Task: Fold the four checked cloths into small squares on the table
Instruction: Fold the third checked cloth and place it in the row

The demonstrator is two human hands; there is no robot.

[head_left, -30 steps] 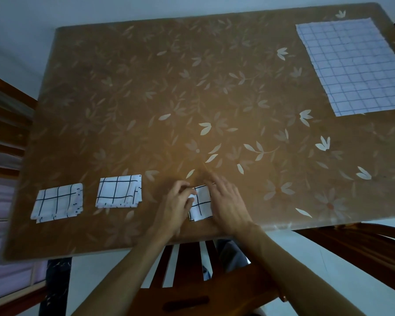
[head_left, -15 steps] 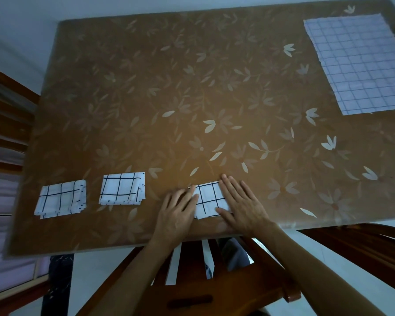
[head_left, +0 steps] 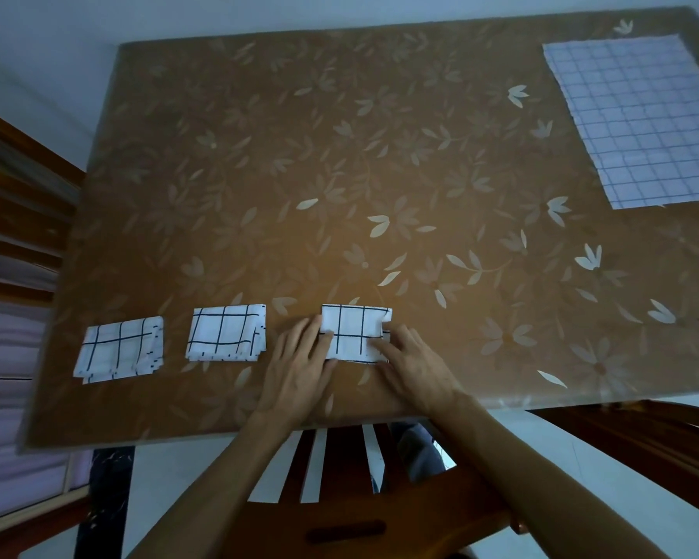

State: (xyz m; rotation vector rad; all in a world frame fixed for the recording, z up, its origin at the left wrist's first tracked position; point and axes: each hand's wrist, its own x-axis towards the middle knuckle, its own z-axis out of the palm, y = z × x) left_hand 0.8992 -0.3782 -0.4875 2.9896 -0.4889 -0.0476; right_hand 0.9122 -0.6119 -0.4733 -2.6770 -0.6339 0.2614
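At the near edge of the table (head_left: pixel 340 155), mid-width: our left hand (head_left: pixel 299 361) and right hand (head_left: pixel 414 363) both lie flat, palms down, fingers straight, pinching nothing. Left fingertips sit on the left edge of the third folded cloth (head_left: pixel 354 330), right fingertips on its near right corner. We read that as pressing the layers to set the creases and stop the stack springing open. Its right edge shows stepped layers, so it's not perfectly squared.

Left of it, same row: the middle folded cloth (head_left: pixel 227 332), then the leftmost folded cloth (head_left: pixel 120 349), each apart from its neighbour, untouched. The row looks deliberate, with finished pieces parked beside the work spot.

Far right corner: the unfolded cloth (head_left: pixel 638 123) lies flat, fine blue check, well apart from the hands. We judge three of four done or nearly so, with this one left.

Surface: glossy brown top with a pale leaf-and-flower print. We guess cloth could slide on it under a push. Room: dim light, pale wall (head_left: pixel 37 34) beyond the far edge, wooden chair (head_left: pixel 340 530) under our arms, second chair (head_left: pixel 13 203) at left, light floor (head_left: pixel 186 461).
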